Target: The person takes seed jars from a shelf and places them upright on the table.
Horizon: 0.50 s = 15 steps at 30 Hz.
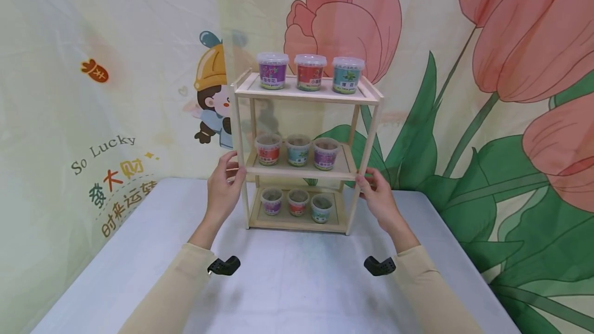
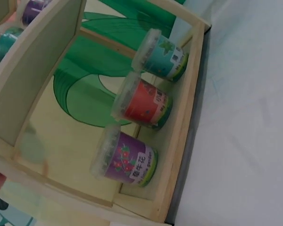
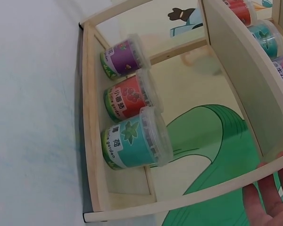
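A three-tier wooden shelf rack (image 1: 306, 175) stands on the table, three lidded plastic cups on each tier. My left hand (image 1: 224, 184) grips its left post at middle-tier height, thumb in front. On the opposite side, my right hand (image 1: 378, 195) holds the right post at about the same height; its fingers (image 3: 269, 200) reach past the post in the right wrist view. The top tier carries a purple cup (image 1: 272, 71), a red cup (image 1: 310, 73) and a teal cup (image 1: 347, 75). The bottom tier's purple cup (image 2: 132, 160), red cup (image 2: 144, 103) and teal cup (image 2: 162, 56) stand in a row.
A white cloth covers the table (image 1: 297, 282). Behind the rack hangs a backdrop (image 1: 153, 66) printed with pink tulips, green leaves and a cartoon figure. Black devices (image 1: 225, 266) sit at both sleeve cuffs.
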Each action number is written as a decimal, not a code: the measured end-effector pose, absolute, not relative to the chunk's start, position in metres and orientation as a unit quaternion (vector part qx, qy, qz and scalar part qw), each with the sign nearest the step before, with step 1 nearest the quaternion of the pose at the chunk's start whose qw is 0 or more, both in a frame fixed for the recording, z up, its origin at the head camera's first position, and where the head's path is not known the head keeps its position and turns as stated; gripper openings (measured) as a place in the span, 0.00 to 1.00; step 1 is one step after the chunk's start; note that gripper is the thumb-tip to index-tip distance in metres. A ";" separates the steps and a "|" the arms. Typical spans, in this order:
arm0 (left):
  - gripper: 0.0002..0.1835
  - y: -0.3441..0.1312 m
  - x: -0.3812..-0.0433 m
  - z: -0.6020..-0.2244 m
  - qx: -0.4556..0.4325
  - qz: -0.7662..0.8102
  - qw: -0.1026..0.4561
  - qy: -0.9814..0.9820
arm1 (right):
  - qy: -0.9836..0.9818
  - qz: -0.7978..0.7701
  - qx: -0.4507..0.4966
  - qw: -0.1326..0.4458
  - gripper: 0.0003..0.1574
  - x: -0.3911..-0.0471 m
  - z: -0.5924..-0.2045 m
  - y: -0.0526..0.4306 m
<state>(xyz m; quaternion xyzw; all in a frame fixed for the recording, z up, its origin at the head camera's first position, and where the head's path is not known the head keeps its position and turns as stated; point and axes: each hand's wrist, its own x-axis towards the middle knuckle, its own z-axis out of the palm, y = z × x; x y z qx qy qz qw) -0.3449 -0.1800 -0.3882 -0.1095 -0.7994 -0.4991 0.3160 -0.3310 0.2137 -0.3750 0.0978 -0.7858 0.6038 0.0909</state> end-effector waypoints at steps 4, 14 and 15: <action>0.25 -0.176 -0.343 -0.382 -0.091 -0.512 0.313 -0.795 | -0.789 0.600 0.102 0.090 0.32 -0.331 -0.374 0.214; 0.25 -0.168 -0.339 -0.375 -0.069 -0.540 0.306 -0.782 | -0.797 0.588 0.102 0.091 0.33 -0.332 -0.375 0.216; 0.25 -0.167 -0.339 -0.376 -0.071 -0.541 0.306 -0.780 | -0.798 0.587 0.102 0.091 0.33 -0.333 -0.375 0.216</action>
